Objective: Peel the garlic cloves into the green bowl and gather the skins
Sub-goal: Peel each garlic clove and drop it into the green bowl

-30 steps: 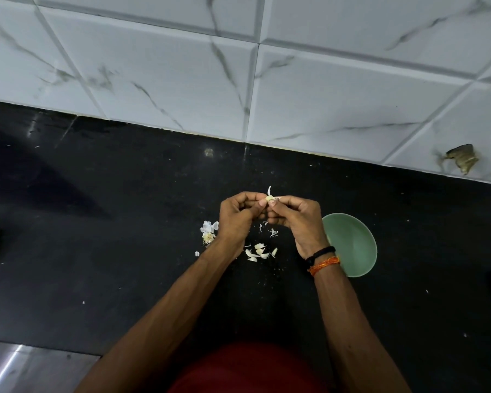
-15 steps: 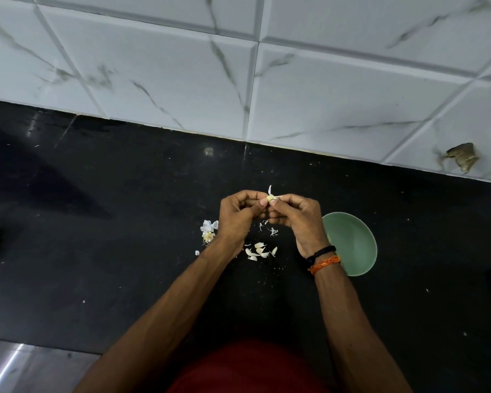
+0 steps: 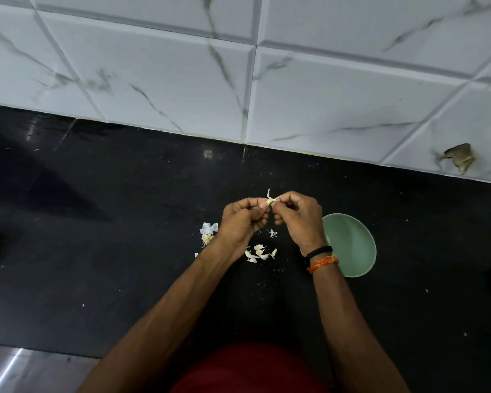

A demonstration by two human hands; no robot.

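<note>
Both hands meet above the black counter (image 3: 125, 251), pinching one small garlic clove (image 3: 270, 201) between their fingertips. My left hand (image 3: 243, 222) holds it from the left and my right hand (image 3: 299, 219) from the right. A thin strip of white skin sticks up from the clove. The green bowl (image 3: 352, 245) stands on the counter just right of my right wrist, partly hidden by it. Loose garlic skins (image 3: 260, 252) lie on the counter below the hands. A white skin clump with a root end (image 3: 208, 232) lies left of my left hand.
A white marbled tile wall (image 3: 267, 80) rises behind the counter, with a chipped hole (image 3: 459, 158) at the right. A steel edge (image 3: 26, 370) shows at the lower left. Small flecks of skin are scattered over the counter.
The hands stay almost in place with only slight finger movement on the clove. The bowl and the skins have not moved.
</note>
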